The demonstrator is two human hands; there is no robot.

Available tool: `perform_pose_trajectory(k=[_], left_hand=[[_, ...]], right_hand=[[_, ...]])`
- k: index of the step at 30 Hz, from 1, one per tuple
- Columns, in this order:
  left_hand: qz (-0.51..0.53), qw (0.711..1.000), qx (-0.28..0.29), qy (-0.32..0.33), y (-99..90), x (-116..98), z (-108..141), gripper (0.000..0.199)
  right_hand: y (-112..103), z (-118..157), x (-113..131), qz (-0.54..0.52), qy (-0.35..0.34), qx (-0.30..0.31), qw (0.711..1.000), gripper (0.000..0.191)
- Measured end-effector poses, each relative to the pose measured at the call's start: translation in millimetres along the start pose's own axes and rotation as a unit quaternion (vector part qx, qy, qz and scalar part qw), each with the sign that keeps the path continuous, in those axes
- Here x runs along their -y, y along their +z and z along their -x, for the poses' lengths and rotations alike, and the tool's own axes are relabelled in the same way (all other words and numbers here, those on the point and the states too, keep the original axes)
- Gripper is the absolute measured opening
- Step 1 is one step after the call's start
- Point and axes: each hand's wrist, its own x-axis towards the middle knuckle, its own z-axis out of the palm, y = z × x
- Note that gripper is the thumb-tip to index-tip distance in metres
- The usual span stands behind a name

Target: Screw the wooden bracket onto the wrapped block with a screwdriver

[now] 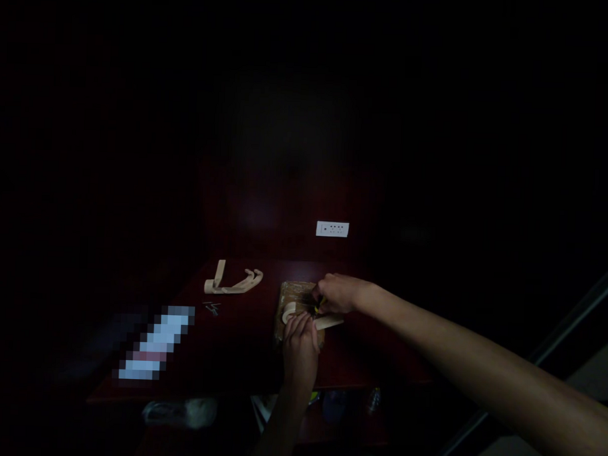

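Observation:
My left hand [300, 337] is closed on a pale wooden piece, pressing it down on a brown plastic-wrapped block [296, 292]. That wooden piece has a round end [290, 310] to the left of my fingers and a flat strip [329, 321] sticking out to the right. My right hand [339, 292] is just above and beyond the left one. Its fingers are wrapped round a small tool with yellow on it [322, 303]; its tip is too dark to make out. Farther left lies a second pale wooden piece [232, 290], with an upright arm and a curved forked end.
Several small metal screws or nails [212, 308] lie by the second wooden piece. A blurred-out bright rectangle [155, 342] is at the left of the dark red table [229, 362]. A white socket panel [332, 229] is on the back wall. A shelf below holds a clear bag [180, 412].

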Motion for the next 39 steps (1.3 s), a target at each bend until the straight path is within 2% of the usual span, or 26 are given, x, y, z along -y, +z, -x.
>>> perform_pose_trajectory(k=[6, 12, 22, 28, 32, 39], left_hand=[[-0.003, 1.000, -0.001, -0.005, -1.7, -2, 0, 0.027], [-0.006, 1.000, 0.003, 0.001, -3.4, -2, 0, 0.028], [0.002, 0.999, -0.031, 0.014, 1.7, 0, 0, 0.027], [0.003, 1.000, -0.023, 0.010, 2.5, 1, 1, 0.027], [0.005, 1.000, -0.010, 0.002, 1.4, 1, 2, 0.027], [-0.007, 1.000, 0.000, 0.000, -1.2, -3, 0, 0.027]], right_hand=[[5, 2, -4, -0.009, -0.013, 0.005, 1.000, 0.030], [-2, 1, -4, -0.010, -0.009, 0.032, 0.999, 0.033], [0, -6, -10, -0.058, 0.034, 0.079, 0.995, 0.043], [-3, -1, -5, -0.004, -0.003, 0.018, 1.000, 0.027], [3, 1, -7, 0.005, -0.016, -0.013, 1.000, 0.028], [2, 0, -3, 0.037, -0.018, 0.007, 0.999, 0.037]])
